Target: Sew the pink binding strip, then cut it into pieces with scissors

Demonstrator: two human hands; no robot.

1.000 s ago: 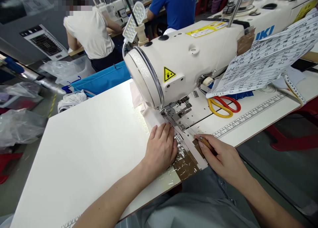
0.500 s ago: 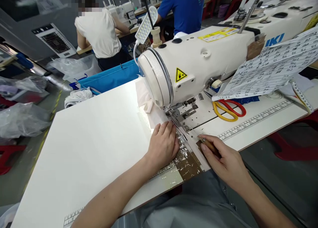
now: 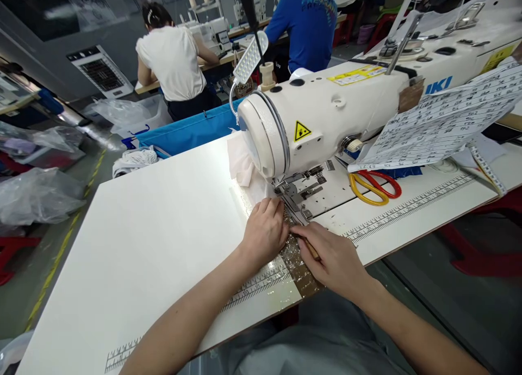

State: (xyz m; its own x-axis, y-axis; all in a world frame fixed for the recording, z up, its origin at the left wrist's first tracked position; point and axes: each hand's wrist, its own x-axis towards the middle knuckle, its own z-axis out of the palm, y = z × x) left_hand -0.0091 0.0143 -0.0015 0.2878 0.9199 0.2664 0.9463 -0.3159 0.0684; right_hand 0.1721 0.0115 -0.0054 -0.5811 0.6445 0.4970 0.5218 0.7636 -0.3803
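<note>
My left hand (image 3: 265, 228) is closed, its fingers together and curled down at the edge of the pale pink fabric (image 3: 240, 163) just in front of the needle area. Fabric under the fingers is mostly hidden. Close beside it, my right hand (image 3: 332, 255) grips an awl by its wooden handle (image 3: 312, 248); the metal point is hard to make out, near my left thumb. The white sewing machine (image 3: 318, 124) stands over the work, with metal guide parts (image 3: 296, 203) ahead of both hands. Brown, shiny tape (image 3: 302, 271) covers the table strip under my hands.
On the white table (image 3: 171, 228), scissors with red and yellow handles (image 3: 373, 189) lie right of the machine. A written sheet (image 3: 440, 119) leans over the right side, near a tape measure (image 3: 487, 168). Blue cloth (image 3: 191, 130) hangs beyond the far edge. Two people (image 3: 173, 62) sit farther back.
My right hand has moved left with the awl, up against my left hand. The pale strip between my hands no longer shows. My left hand stays nearly in place; the view shifts slightly.
</note>
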